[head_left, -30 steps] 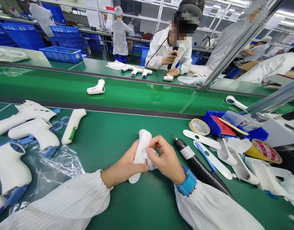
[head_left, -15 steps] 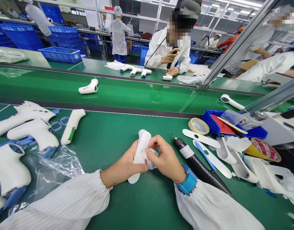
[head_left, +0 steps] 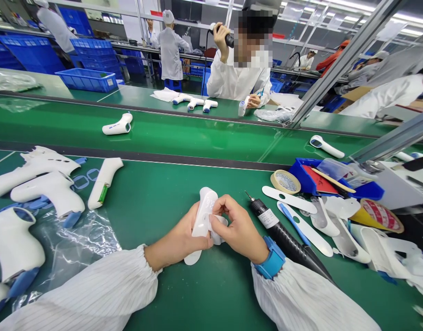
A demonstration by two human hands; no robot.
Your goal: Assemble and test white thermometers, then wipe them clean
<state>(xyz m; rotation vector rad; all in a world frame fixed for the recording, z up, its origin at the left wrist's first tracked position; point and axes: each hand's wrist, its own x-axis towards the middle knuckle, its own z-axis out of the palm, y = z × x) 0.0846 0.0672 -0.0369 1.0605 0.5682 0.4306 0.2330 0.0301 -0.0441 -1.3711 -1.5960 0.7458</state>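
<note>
A white handheld thermometer (head_left: pixel 200 225) with faintly lit digits on its face is held over the green table in front of me. My left hand (head_left: pixel 177 236) is closed around it, thumb across its lower part. A rounded white end shows below that thumb. My right hand (head_left: pixel 241 230) is closed at the thermometer's right side, with thumb and bent forefinger pressed against it near the digits; whether a small piece is between those fingertips is hidden. To the right of that hand lies a black corded power screwdriver (head_left: pixel 270 220), with white strips (head_left: pixel 306 230) beyond it.
White gun-shaped housings (head_left: pixel 51 191) and a clear plastic bag (head_left: pixel 80 234) lie at left. A tape roll (head_left: pixel 285 181) and a blue bin (head_left: pixel 303 174) stand at right. Across the green conveyor belt (head_left: pixel 184 138), a co-worker (head_left: pixel 239 78) in white sits.
My hands stay almost still on the thermometer. On the belt, the thermometers have shifted left. The co-worker opposite has raised the dark tool and lifted a white thermometer off the table.
</note>
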